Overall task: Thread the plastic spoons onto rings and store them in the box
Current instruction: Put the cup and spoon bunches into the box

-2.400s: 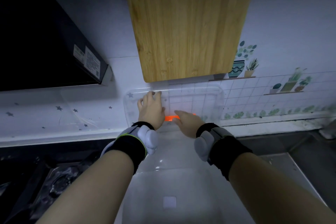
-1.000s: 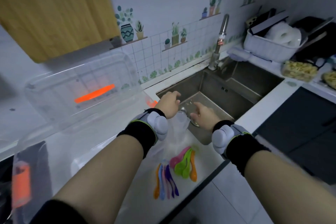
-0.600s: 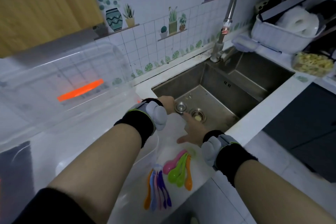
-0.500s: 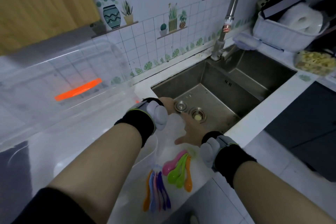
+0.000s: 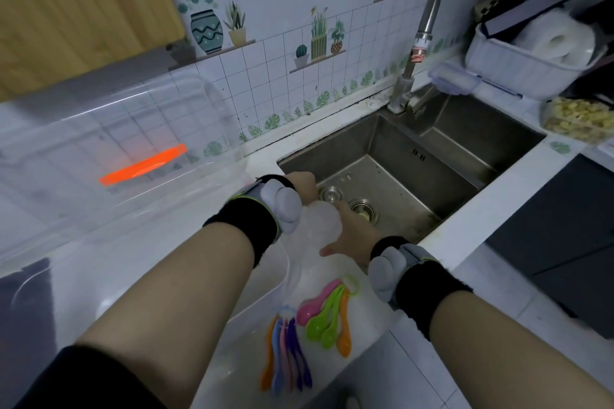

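Note:
Two ringed bundles of plastic spoons lie on the white counter near its front edge: a pink, green and orange bundle (image 5: pixel 327 315) and an orange, blue, pink and purple bundle (image 5: pixel 287 352). Left of them stands the clear storage box (image 5: pixel 285 271), its lid (image 5: pixel 109 143) with an orange latch tipped up against the wall. My left hand (image 5: pixel 304 184) is closed on the top of a translucent white plastic bag (image 5: pixel 320 221) at the sink's edge. My right hand (image 5: pixel 350 231) rests against the bag's right side with thumb and fingers spread.
A steel sink (image 5: pixel 408 173) with tap (image 5: pixel 422 40) lies just behind my hands. A white basket with paper rolls (image 5: pixel 528 53), a small lidded container (image 5: pixel 453 81) and a tub of food (image 5: pixel 578 118) stand at the right. A wooden board (image 5: pixel 76 3) hangs upper left.
My view swung from the box lid at the wall rightward to the sink and spoons. My right hand slid from the bag's top down to its side; the left hand stayed at the top.

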